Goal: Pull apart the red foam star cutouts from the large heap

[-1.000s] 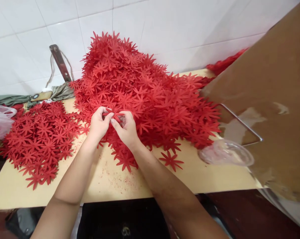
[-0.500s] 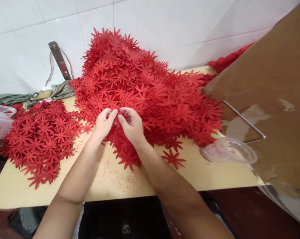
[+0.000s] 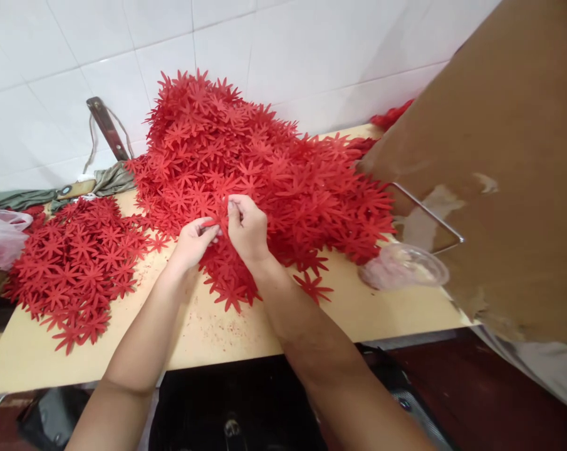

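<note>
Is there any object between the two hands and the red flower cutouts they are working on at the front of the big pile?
Nothing visible does. The left hand and right hand already pinch red flower cutouts at the front edge of the big pile. Only bare tabletop lies beneath the forearms.

Matt red paper-like flowers point(image 3: 264, 169) heap on a smooth pale wooden table point(image 3: 227, 332) beneath glossy white tiles point(image 3: 283, 56).
</note>
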